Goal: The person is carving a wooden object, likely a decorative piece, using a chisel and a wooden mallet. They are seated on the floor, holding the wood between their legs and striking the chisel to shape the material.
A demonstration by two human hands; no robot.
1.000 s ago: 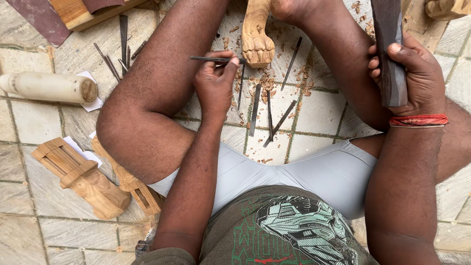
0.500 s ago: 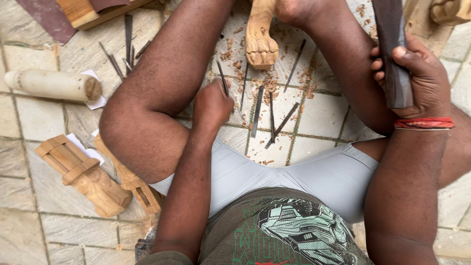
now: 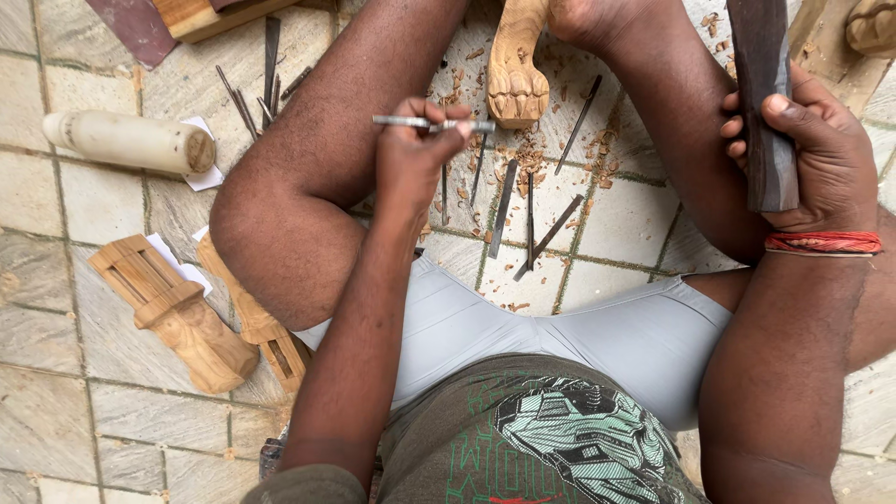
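Note:
I sit on a tiled floor with my knees spread. My left hand (image 3: pixel 415 159) grips a thin metal chisel (image 3: pixel 431 122) held level, just left of a carved wooden paw-shaped leg (image 3: pixel 516 84) that lies between my legs. My right hand (image 3: pixel 814 154), with a red thread band at the wrist, is closed around a dark wooden mallet (image 3: pixel 761 93) held upright by my right knee. Several more chisels (image 3: pixel 527 210) lie on the tiles among wood chips below the carved leg.
At left lie a pale wooden cylinder (image 3: pixel 131 142) on white paper, a carved wooden piece (image 3: pixel 173 313) and a second one (image 3: pixel 261 322) by my left thigh. More thin tools (image 3: pixel 261 79) and a wooden block (image 3: pixel 210 17) are at the top left.
My left hand went down to the chisels on the floor, then rose holding a thin chisel level by the carved leg. My right hand stayed on the mallet.

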